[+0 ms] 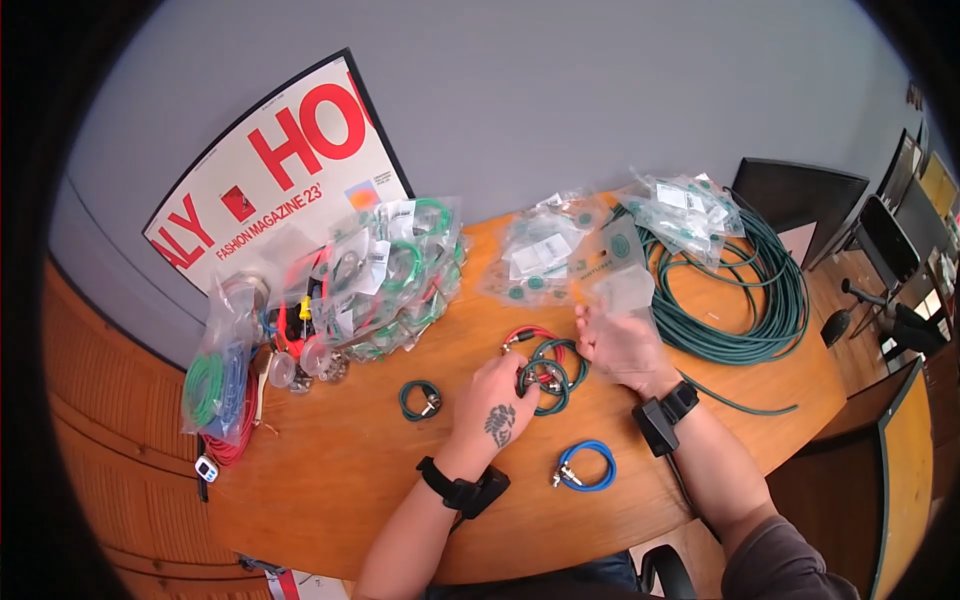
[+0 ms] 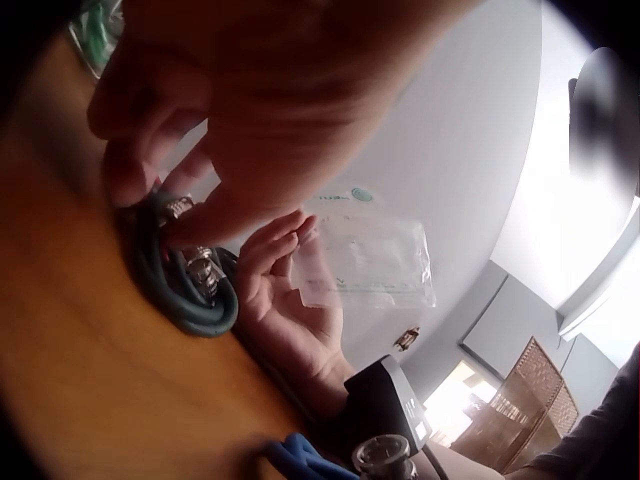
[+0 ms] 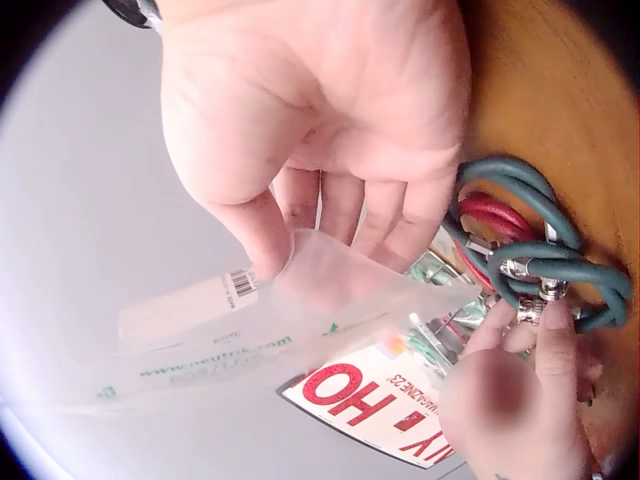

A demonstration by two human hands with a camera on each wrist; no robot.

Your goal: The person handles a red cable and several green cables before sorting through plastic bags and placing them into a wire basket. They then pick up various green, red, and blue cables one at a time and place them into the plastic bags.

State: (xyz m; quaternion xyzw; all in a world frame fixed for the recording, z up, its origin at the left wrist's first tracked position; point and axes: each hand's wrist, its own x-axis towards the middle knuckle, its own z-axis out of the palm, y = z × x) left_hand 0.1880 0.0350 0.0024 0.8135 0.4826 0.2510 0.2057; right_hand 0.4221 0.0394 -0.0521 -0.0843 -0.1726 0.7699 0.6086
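Note:
My left hand (image 1: 488,402) pinches a coiled dark green cable (image 3: 590,268) by its metal connectors (image 3: 530,305), thumb and fingers closed on them. In the right wrist view, another dark green coil and a red cable (image 3: 495,215) lie close beside it, overlapping it. My right hand (image 1: 632,352) holds a clear plastic bag (image 2: 370,265), its edge pinched between thumb and fingers. Green print and a white barcode label (image 3: 190,315) show on the bag. Nearer to me on the table lies a blue coiled cable (image 1: 606,468); a small green coil (image 1: 408,402) lies left of my left hand.
Bagged cables (image 1: 400,270) are heaped at the back left, by a poster (image 1: 290,150). More clear bags (image 1: 545,250) sit at the back middle. A large green cable coil (image 1: 780,320) lies at the right on the wooden table (image 1: 330,500), bags on top of it.

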